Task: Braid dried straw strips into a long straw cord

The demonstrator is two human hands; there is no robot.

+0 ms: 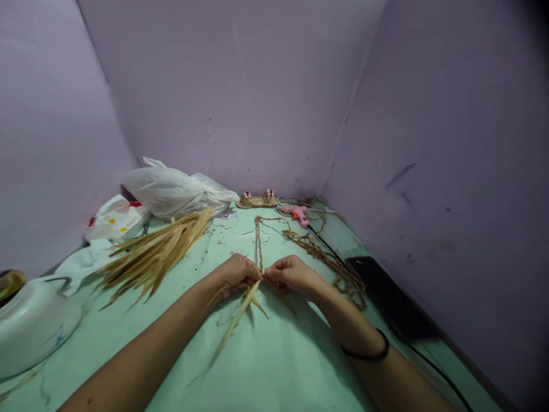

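Note:
In the middle of the head view my left hand (241,273) and my right hand (291,272) meet at the near end of a thin braided straw cord (259,246). The fingers of both hands are pinched on it. From there the cord runs away from me, then bends to the right near the back. Loose dry straw strips (235,323) hang toward me from below my left hand, and a blurred strip (281,294) shows under my right. The exact finger grip on each strand is too small to make out.
Left lie a bundle of dry straw strips (165,252), a white plastic bag (175,189), a tissue pack (118,220) and a white pot (36,326). A woven piece (257,202) with small flowers sits behind. Right are a pink glue gun (297,215), tangled cord (328,260) and a black phone-like slab (390,297).

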